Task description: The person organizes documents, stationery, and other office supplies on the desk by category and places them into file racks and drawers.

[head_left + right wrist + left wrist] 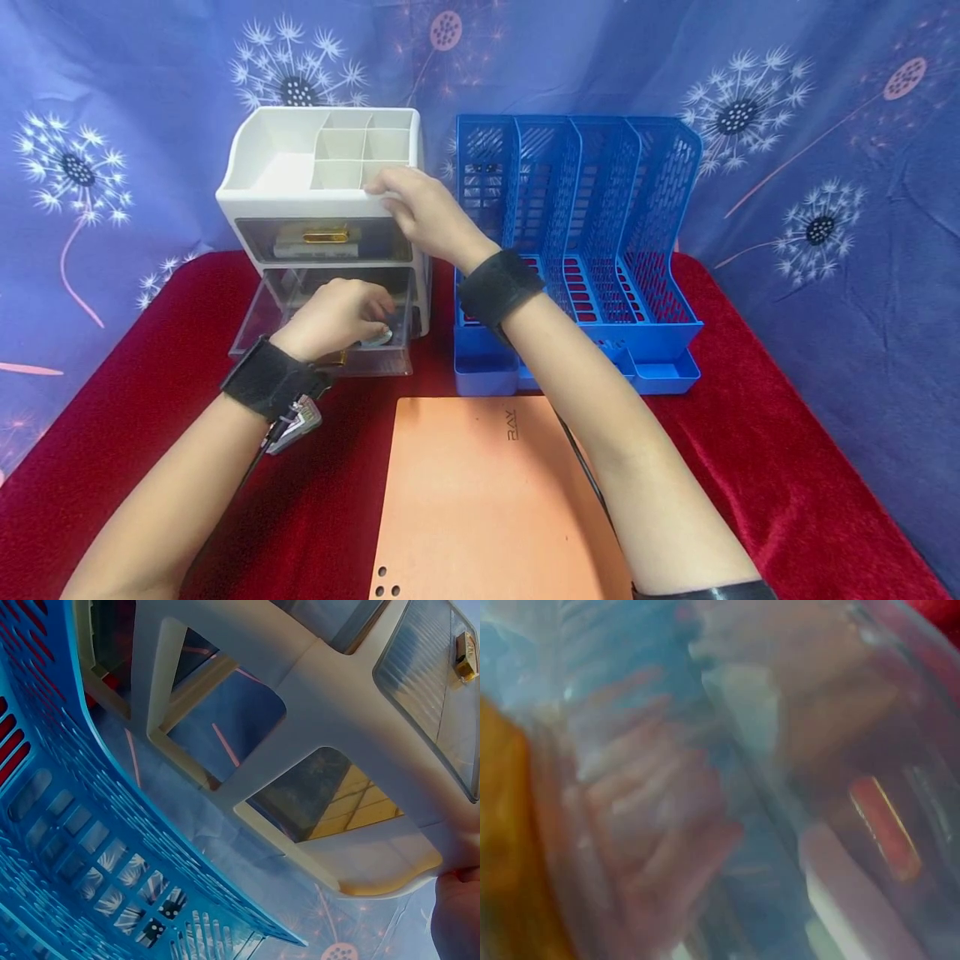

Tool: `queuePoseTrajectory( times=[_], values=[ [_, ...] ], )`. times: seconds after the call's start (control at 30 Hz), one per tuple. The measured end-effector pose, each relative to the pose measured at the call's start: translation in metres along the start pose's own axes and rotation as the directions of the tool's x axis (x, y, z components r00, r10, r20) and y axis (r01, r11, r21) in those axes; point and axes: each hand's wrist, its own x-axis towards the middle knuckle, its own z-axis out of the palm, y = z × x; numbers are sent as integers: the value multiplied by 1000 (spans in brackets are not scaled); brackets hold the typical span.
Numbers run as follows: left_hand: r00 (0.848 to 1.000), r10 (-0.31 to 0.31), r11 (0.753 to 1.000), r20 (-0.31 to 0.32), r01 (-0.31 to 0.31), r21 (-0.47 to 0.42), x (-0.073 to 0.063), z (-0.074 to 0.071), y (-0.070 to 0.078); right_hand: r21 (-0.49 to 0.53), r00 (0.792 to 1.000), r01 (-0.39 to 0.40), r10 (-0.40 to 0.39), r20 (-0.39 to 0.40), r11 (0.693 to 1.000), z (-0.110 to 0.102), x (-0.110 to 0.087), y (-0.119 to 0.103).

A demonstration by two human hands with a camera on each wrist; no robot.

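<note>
A white desk organizer with open compartments on top and clear drawers stands at the back left. Its lower drawer is pulled out, and my left hand is over it with bent fingers reaching inside. Close to that thumb is a small pale shiny thing; whether the fingers hold it is unclear. The left wrist view is blurred, with a gold handle seen through clear plastic. My right hand grips the organizer's top front right corner, fingers over the rim and thumb against the front.
A blue slotted file rack stands right of the organizer, with small trays along its front. An orange flat panel marked RAY lies on the red cloth. The closed upper drawer holds something white.
</note>
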Motion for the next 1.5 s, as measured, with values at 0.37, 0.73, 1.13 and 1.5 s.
queuePoseTrajectory(
  times=[0.37,0.73,1.13,1.5],
  values=[
    [967,77,996,-243,-63,64,-34,-18,15,-15,1000,6,-6,3,1000,1,1,0],
    [863,259,957,-434,-168,237,-78,-9,25,-10,1000,-4,4,4,1000,-1,3,-1],
    [713,480,861,-511,-271,431,-100,29,-2,-11,1000,7,-7,6,1000,-1,3,1],
    [696,530,820,-484,-275,502,-105,41,-19,-10,1000,14,-14,1,1000,-1,2,0]
  ],
)
